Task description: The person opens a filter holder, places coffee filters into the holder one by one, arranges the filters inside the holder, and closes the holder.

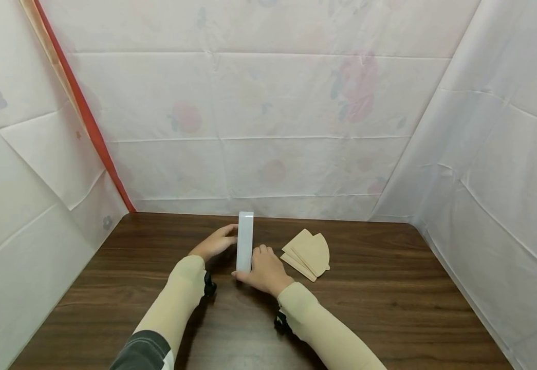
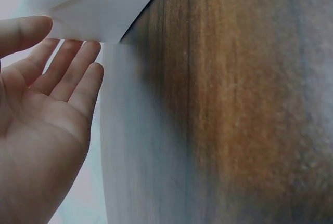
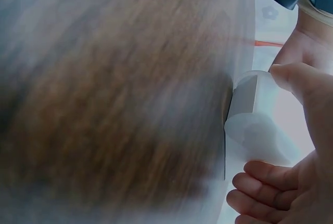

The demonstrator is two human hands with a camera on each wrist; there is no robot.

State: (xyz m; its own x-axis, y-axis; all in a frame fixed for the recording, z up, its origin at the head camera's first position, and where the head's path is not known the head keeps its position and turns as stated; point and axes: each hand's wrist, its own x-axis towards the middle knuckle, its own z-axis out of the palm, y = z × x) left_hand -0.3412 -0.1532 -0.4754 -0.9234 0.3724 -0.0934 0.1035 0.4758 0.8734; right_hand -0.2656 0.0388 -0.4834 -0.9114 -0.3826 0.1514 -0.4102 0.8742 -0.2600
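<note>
A narrow white holder (image 1: 245, 241) stands upright on the wooden table between both hands. My right hand (image 1: 265, 270) holds it low down, the thumb across its near left edge and the fingers along its right side. The right wrist view shows the same holder (image 3: 260, 130) with rounded parts between that thumb and fingers. My left hand (image 1: 215, 242) is at its left side, fingertips right at the edge. Its fingers (image 2: 78, 73) are nearly straight in the left wrist view, with the thumb apart from them. To the right lie several tan paper coffee filters (image 1: 312, 252), fanned out and overlapping.
The dark wooden table (image 1: 388, 308) runs back to a white patterned curtain (image 1: 273, 128). White sheets (image 1: 513, 205) also close off the sides, and a red strip (image 1: 88, 121) hangs at the back left corner. Each wrist wears a black strap.
</note>
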